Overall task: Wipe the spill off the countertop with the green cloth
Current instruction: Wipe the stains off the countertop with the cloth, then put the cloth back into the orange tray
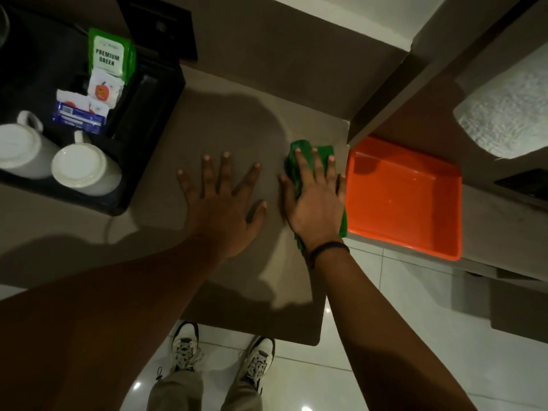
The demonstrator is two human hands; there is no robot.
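Green cloth (308, 152) lies pressed under the flat right hand (315, 200) at the countertop's (237, 120) right edge, left hand (222, 200) open.

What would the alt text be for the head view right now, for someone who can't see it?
The right hand presses the green cloth flat on the countertop near its right edge, beside an orange tray. The left hand rests spread and empty on the counter. A black tray at left holds two upturned white mugs and sachets.
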